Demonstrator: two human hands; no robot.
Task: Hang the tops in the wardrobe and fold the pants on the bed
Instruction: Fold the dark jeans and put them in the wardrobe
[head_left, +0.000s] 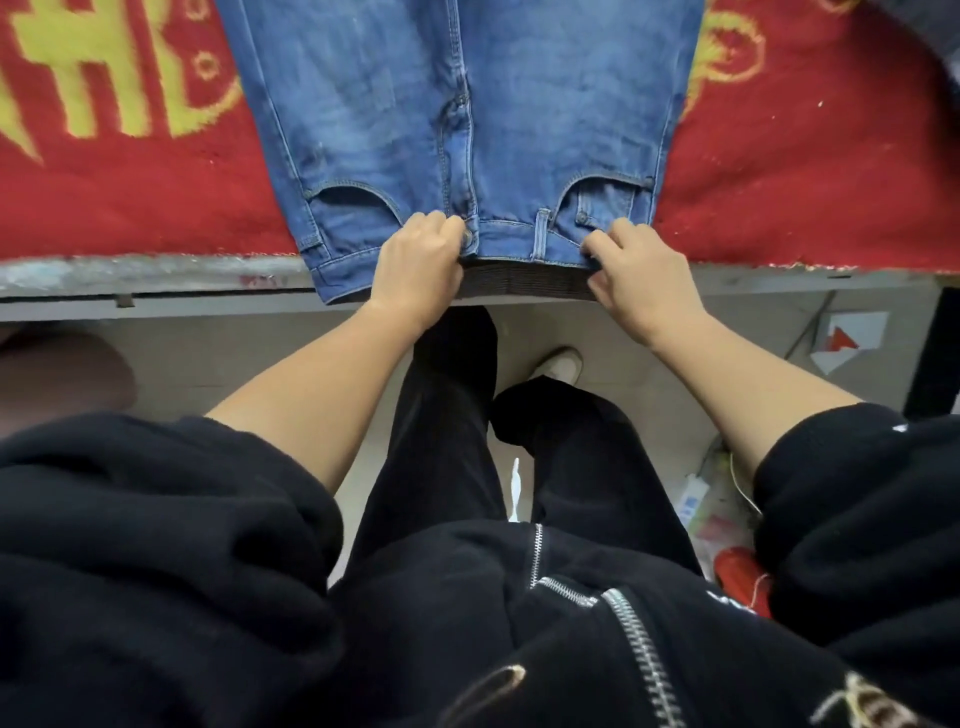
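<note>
A pair of blue jeans (467, 104) lies front side up on the bed, legs running away from me and waistband at the near edge. The bed is covered by a red blanket (805, 171) with yellow patterns. My left hand (421, 260) pinches the waistband beside the button, fingers curled over the denim. My right hand (639, 270) grips the waistband near the right pocket, fingers curled round its edge. A dark ribbed band shows under the waistband between my hands. The left end of the waistband hangs slightly over the bed edge.
The bed's grey frame edge (130, 280) runs across below the blanket. My black trousers and a white shoe (558, 364) stand on the pale floor. Clutter, including a red item (737, 571) and papers, lies on the floor at the right. A dark post (935, 353) stands at far right.
</note>
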